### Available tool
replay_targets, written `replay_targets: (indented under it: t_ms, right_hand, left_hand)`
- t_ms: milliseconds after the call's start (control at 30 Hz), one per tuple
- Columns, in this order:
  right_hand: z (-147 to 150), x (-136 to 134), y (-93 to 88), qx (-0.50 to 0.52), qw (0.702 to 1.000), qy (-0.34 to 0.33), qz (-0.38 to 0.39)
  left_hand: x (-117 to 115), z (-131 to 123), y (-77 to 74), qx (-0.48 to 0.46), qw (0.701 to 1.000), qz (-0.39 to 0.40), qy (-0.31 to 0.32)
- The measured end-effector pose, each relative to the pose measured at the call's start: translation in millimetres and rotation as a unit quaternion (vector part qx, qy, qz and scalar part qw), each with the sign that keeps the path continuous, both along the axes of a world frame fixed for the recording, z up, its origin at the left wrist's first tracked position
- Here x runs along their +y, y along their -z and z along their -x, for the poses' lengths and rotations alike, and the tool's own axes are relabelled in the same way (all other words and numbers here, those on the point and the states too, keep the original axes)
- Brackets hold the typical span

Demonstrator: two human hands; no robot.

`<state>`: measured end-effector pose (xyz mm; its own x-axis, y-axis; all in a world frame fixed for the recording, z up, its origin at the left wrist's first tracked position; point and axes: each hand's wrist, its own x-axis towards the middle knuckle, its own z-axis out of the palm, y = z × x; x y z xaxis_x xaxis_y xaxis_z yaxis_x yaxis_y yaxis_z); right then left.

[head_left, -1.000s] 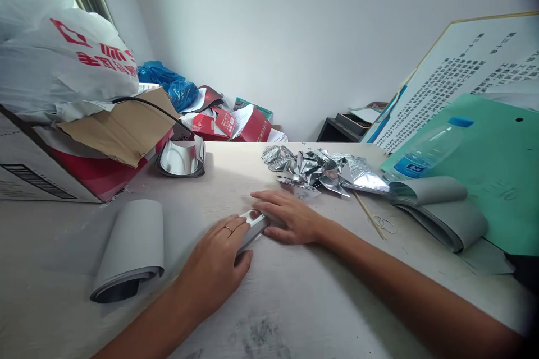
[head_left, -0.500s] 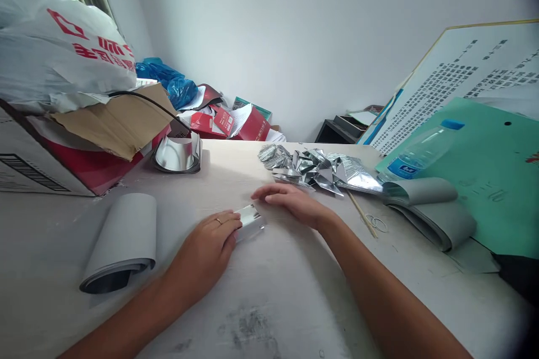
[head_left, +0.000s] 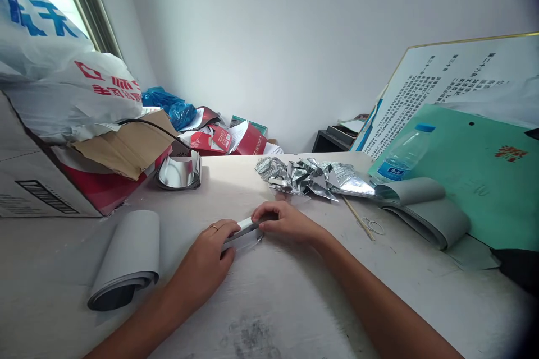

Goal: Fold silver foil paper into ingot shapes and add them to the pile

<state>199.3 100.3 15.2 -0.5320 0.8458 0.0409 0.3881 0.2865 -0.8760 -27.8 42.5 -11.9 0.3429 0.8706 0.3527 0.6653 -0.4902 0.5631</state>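
There are 2 hands (head_left: 202,258), 2 rolled grey sheets (head_left: 124,261), 1 plastic bottle (head_left: 400,157) and 2 foil strips (head_left: 179,174).

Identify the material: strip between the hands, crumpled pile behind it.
The strip looks like thin metal foil or metallised film: mirror-bright, thin edge. The crumpled pile seems the same: silver sheen, sharp creases that hold. Foil or film can't be told from here.

The foil strip (head_left: 242,234) between the hands is partly hidden by the left hand (head_left: 202,252) and right hand (head_left: 286,223), so its full shape can't be told. Left forearm (head_left: 138,320) and right forearm (head_left: 379,303) cut off by bottom edge. Cardboard box (head_left: 42,190) cut off at left, green folder (head_left: 463,179) at right. Printed board (head_left: 433,90) text and water bottle (head_left: 393,171) label too small to read.
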Motion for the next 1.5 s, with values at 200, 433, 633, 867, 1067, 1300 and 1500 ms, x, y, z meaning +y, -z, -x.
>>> replay_targets:
  t_ms: [200, 433, 633, 867, 1067, 1300, 1500]
  right_hand:
    - [6, 2, 4.2, -0.03, 0.999, 0.015, -0.039]
    - [15, -3, 7.4, -0.078, 0.984, 0.016, -0.162]
    - [17, -7, 6.1, -0.1, 0.976, -0.038, -0.19]
    - [7, -9, -0.2, -0.107, 0.977, -0.079, -0.165]
    - [4, -9, -3.0, -0.138, 0.973, -0.108, -0.153]
    - [8, -8, -0.3, -0.137, 0.976, -0.085, -0.144]
    - [9, -8, -0.1, -0.128, 0.977, -0.081, -0.147]
  left_hand:
    - [-1, -2, -5.0, -0.01, 1.0, 0.009, -0.012]
    - [1, 1, -8.5, 0.003, 1.0, 0.021, -0.019]
    - [3, 4, -5.4, 0.031, 0.999, -0.029, 0.011]
    - [-3, 3, -12.0, 0.069, 0.998, -0.015, 0.008]
    - [-12, -3, -19.5, 0.138, 0.99, -0.014, -0.024]
    - [-15, -6, -21.0, 0.16, 0.984, 0.063, -0.043]
    - [-15, -6, -23.2, 0.17, 0.978, 0.099, -0.07]
